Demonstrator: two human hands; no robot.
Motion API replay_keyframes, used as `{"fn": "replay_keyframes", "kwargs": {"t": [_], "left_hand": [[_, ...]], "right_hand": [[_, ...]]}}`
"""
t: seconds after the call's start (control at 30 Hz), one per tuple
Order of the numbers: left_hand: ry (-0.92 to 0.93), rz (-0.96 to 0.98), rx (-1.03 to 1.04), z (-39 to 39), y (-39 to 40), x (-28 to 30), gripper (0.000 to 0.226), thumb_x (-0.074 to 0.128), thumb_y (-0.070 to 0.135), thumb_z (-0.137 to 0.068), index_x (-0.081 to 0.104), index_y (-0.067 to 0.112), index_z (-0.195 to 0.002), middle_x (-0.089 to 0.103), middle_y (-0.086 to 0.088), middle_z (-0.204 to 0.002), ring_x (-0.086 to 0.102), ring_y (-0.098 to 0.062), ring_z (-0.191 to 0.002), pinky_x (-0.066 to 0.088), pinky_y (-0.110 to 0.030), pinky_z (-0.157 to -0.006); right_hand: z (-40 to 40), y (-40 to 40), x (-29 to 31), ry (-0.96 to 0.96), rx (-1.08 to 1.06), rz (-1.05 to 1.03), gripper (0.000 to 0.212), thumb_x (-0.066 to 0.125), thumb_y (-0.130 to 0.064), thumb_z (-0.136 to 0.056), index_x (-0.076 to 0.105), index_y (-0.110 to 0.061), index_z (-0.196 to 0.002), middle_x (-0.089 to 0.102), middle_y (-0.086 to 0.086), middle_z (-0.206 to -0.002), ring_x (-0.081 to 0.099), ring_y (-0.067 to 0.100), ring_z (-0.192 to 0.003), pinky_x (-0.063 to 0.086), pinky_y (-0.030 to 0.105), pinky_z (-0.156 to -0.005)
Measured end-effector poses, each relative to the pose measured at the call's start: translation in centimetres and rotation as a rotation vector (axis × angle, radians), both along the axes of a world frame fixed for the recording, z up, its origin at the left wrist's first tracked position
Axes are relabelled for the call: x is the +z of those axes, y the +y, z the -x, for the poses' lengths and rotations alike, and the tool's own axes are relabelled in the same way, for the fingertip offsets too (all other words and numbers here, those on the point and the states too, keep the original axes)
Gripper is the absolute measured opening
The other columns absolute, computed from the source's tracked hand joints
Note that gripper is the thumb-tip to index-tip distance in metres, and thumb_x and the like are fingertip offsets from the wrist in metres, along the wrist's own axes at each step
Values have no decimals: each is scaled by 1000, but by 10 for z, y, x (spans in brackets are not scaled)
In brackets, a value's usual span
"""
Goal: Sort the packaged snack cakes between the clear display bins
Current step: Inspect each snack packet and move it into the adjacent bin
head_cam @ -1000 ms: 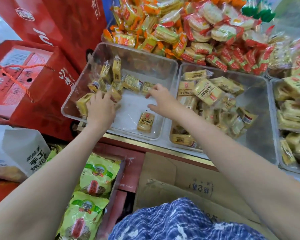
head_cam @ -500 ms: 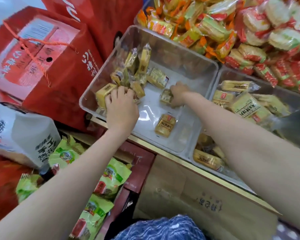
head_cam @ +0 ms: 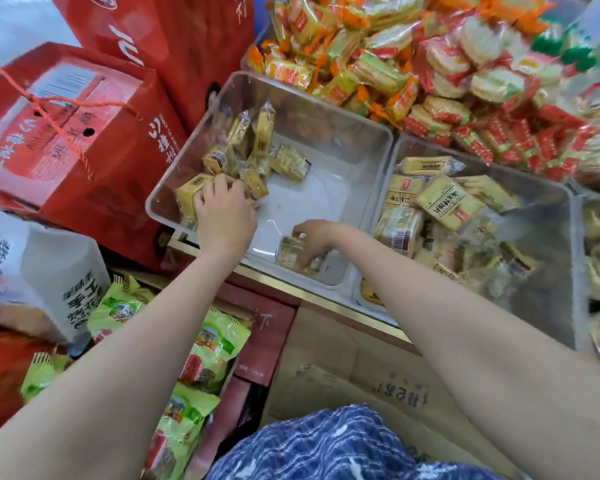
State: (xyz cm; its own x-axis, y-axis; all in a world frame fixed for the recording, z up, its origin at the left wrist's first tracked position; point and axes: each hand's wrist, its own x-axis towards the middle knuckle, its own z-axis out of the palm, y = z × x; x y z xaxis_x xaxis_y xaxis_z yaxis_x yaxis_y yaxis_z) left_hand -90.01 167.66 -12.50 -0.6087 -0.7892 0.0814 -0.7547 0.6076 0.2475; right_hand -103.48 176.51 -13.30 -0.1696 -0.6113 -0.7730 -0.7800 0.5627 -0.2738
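Two bare arms reach into the left clear bin (head_cam: 326,133) in the middle of the frame. The left hand (head_cam: 224,216) lies on a heap of yellow snack cakes (head_cam: 257,150) in the bin's left corner, fingers curled down onto the packs; I cannot tell if it really holds one. The right hand (head_cam: 314,239) is at the bin's near edge, its fingers curled round one small clear-wrapped snack cake (head_cam: 291,252). The right clear bin (head_cam: 534,258), just beside, holds bigger yellow packs (head_cam: 447,199) with dark writing (too blurry to read). Behind both bins lies a big pile of orange and red snack packs (head_cam: 430,74). At the upper left stands a red gift box (head_cam: 59,133) with a rope handle and white writing. Green bags (head_cam: 215,344) lie at the lower left, below the counter (head_cam: 326,299).
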Motion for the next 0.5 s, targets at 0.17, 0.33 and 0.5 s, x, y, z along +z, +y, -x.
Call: {"fn": "replay_keyframes", "kwargs": {"t": [0.17,0.33,0.5], "left_hand": [[126,-248,-48,-2,1,15,20,46,13,-93,55,5,-109,47,-11,-121,49,-26,-98,38,-35,-77],[414,-1067,-27,6,18,40,21,49,23,-99,53,17,-119,52,-12,-128,55,-24,-108,50,-33,-85],[562,-1317,-49,11,35,44,36,61,10,-90,50,22,-122,59,-10,-108,59,-17,-98,48,-25,-86]], "right_hand": [[2,13,28,-59,-336,328,63,78,-26,-78,48,-9,-131,52,9,-131,55,24,-100,50,35,-84],[16,38,67,-336,-804,568,67,76,-31,-79,44,-17,-136,53,-4,-127,58,17,-103,52,31,-76],[25,67,77,-656,-1012,565,40,71,-24,-84,58,-10,-118,69,7,-112,67,22,-99,54,36,-90]]}}
